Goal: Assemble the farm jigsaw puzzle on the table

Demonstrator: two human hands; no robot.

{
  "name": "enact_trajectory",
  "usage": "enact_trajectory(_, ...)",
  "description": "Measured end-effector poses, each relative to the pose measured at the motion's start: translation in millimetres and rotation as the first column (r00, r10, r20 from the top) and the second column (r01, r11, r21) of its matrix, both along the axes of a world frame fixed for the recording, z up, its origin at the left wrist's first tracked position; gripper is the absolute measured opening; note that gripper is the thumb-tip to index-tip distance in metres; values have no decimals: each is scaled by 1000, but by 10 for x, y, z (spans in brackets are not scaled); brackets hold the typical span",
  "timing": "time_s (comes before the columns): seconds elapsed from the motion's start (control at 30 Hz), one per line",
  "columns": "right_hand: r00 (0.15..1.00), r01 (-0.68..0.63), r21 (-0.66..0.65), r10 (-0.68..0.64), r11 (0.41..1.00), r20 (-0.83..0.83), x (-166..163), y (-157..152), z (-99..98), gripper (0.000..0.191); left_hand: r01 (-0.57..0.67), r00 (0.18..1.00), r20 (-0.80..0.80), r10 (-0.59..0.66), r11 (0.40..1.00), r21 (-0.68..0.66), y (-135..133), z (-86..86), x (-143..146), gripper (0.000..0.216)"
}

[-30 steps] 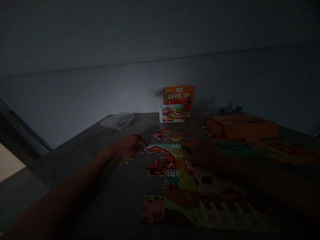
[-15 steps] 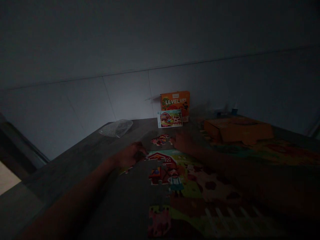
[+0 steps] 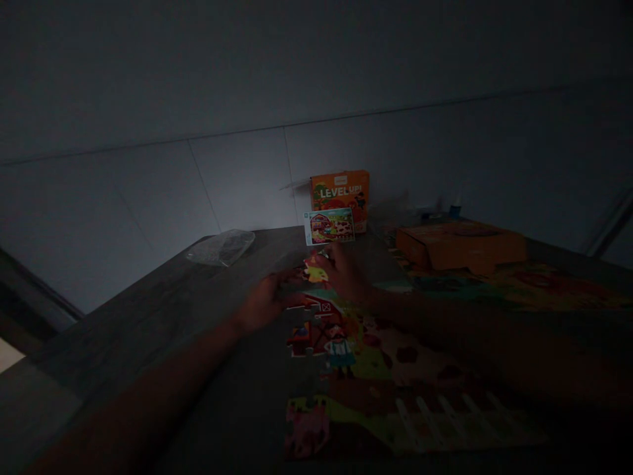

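A partly assembled farm jigsaw puzzle (image 3: 405,356) lies on the dark table, showing a barn, a figure, a cow and a white fence. My right hand (image 3: 343,274) is above its far edge, fingers closed on a puzzle piece (image 3: 316,270) with yellow and pink on it. Close by on the left, my left hand (image 3: 264,300) reaches in with thumb and fingers apart, near the barn roof. Its fingertips come close to dark red pieces beside the held one; whether they touch is too dim to tell.
Behind the hands, a picture card (image 3: 330,226) leans on an upright orange box (image 3: 363,191). A clear plastic bag (image 3: 222,247) lies at the back left. To the right, an orange box (image 3: 459,247) rests by another colourful printed sheet or puzzle (image 3: 534,287). A wall (image 3: 247,178) stands behind.
Both hands have come closer together at the puzzle's far edge. My right hand now holds a puzzle piece up. My left hand has left the spot where a greenish piece showed beneath it.
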State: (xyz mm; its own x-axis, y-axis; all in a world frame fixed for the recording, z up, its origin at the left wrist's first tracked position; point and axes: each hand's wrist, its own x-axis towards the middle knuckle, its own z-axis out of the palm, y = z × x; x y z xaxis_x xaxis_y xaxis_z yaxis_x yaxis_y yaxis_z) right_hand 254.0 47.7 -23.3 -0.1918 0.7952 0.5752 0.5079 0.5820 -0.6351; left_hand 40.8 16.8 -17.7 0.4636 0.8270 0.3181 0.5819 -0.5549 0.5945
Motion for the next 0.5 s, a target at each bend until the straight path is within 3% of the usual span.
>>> enact_trajectory(0.1,978,-209,-19,209,978,-27,-72,-79,-75,20,80,986,154,-59,988,-131,-45,2,113,40)
enact_trajectory(0.2,959,-274,-56,277,960,50,-70,-83,-129,24,58,979,201,-19,980,-190,-55,33,113,38)
enact_trajectory(0.5,994,19,-11,-17,1000,112,13,-39,-88,31,-149,981,109,162,982,-115,30,52,-96,36)
